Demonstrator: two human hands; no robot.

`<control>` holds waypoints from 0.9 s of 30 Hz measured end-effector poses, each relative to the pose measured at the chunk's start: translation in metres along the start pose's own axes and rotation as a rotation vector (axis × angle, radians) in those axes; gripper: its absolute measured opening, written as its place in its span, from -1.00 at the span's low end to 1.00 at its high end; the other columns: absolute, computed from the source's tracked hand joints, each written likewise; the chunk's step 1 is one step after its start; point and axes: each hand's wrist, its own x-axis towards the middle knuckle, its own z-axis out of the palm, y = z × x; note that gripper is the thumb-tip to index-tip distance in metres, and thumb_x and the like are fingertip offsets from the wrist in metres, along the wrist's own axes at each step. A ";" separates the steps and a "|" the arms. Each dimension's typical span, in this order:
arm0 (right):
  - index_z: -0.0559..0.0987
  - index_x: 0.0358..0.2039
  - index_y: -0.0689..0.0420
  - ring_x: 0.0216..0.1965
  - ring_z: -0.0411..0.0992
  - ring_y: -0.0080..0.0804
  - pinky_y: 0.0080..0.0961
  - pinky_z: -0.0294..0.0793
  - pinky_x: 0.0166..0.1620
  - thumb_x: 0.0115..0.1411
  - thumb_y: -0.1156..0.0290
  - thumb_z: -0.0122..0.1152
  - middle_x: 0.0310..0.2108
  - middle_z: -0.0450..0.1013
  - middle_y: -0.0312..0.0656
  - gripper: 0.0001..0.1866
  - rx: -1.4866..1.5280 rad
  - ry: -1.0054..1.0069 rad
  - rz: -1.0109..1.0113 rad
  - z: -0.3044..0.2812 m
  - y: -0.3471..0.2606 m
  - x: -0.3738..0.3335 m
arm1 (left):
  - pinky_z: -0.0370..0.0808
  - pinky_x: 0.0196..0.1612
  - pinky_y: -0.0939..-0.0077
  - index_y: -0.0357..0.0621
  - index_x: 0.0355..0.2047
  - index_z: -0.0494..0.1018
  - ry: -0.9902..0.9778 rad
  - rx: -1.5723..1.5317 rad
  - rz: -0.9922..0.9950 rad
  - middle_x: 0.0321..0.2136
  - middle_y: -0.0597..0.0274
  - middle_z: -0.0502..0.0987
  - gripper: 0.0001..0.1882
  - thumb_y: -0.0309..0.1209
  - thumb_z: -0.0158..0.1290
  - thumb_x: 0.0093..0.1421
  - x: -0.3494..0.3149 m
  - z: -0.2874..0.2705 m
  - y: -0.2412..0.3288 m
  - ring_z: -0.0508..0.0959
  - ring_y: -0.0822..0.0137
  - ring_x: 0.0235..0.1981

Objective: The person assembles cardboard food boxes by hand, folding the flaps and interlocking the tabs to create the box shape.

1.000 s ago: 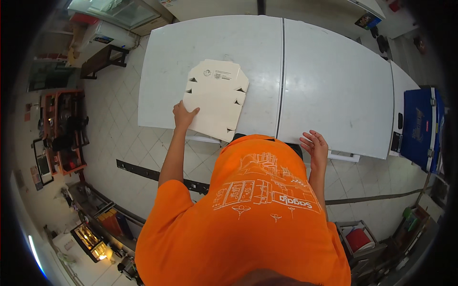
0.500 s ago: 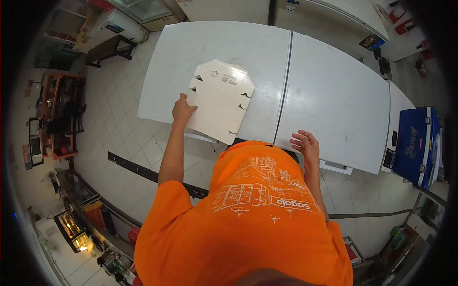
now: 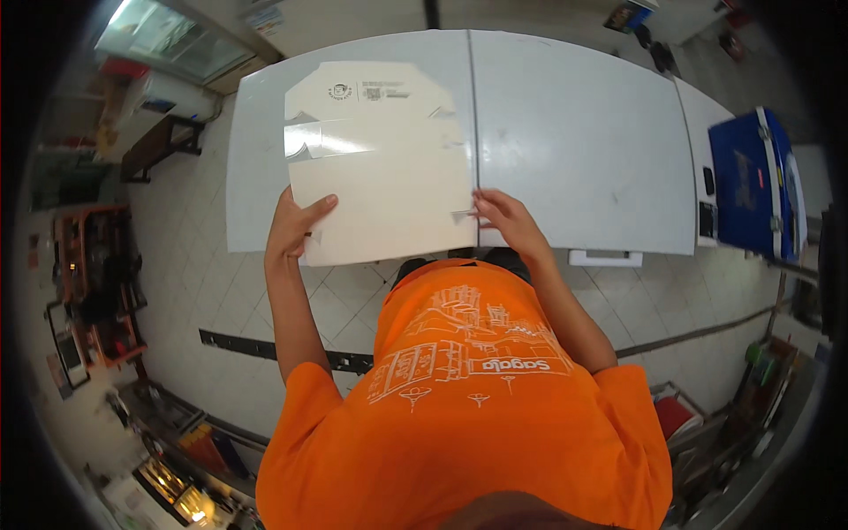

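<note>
A flat, unfolded white cardboard box (image 3: 380,177) with slots and tabs along its sides is over the left part of the white table, its printed end facing away from me. My left hand (image 3: 291,223) grips its near left edge, thumb on top and fingers underneath. On the opposite side, my right hand (image 3: 505,219) has its bent fingers on the right edge, beside a small slot; part of those fingers is hidden by the edge.
The white table (image 3: 583,150) has a dark seam running across it. At its right end stands a blue case (image 3: 749,185) with metal latches, with small black items (image 3: 707,219) beside it. A dark low bench (image 3: 163,148) is on the floor at left.
The cardboard has turned straighter and come up closer to the view. My right hand has moved from the table's near edge to the cardboard's right edge; my left hand keeps its grip.
</note>
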 end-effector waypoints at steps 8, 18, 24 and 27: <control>0.37 0.18 0.24 -0.03 0.44 -0.48 -0.47 0.48 0.01 0.26 0.42 0.22 0.01 0.43 -0.14 -0.50 0.362 0.156 -0.264 0.004 -0.075 -0.033 | 0.49 0.11 0.33 -0.30 0.25 0.22 -0.036 -0.181 -0.031 0.09 0.06 0.43 -0.37 -0.35 0.18 0.25 -0.009 0.057 -0.034 0.47 0.25 0.09; 0.38 0.11 0.15 -0.01 0.46 -0.41 -0.44 0.51 0.03 0.22 0.45 0.25 -0.02 0.41 -0.16 -0.54 0.821 0.224 -0.146 -0.023 -0.033 -0.085 | 0.42 0.19 0.38 -0.16 0.28 0.21 -0.224 -0.654 -0.075 0.16 0.11 0.37 -0.51 -0.41 -0.05 0.37 -0.011 0.094 -0.052 0.39 0.27 0.19; 0.32 0.21 0.33 0.03 0.47 -0.32 -0.41 0.49 0.08 0.18 0.44 0.30 0.07 0.44 -0.08 -0.38 0.741 0.160 -0.188 -0.017 -0.043 -0.130 | 0.53 0.07 0.32 -0.27 0.23 0.27 -0.397 -0.571 -0.135 0.06 0.06 0.47 -0.43 -0.58 0.06 0.19 -0.028 0.078 -0.059 0.53 0.21 0.05; 0.33 0.21 0.31 0.04 0.46 -0.38 -0.37 0.50 0.08 0.23 0.44 0.25 0.08 0.43 -0.06 -0.44 0.358 0.171 -0.039 -0.038 -0.044 -0.135 | 0.55 0.00 0.34 -0.30 0.18 0.33 -0.565 -0.339 -0.201 -0.01 0.09 0.53 -0.49 -0.54 0.11 0.21 -0.032 0.083 -0.019 0.56 0.28 -0.01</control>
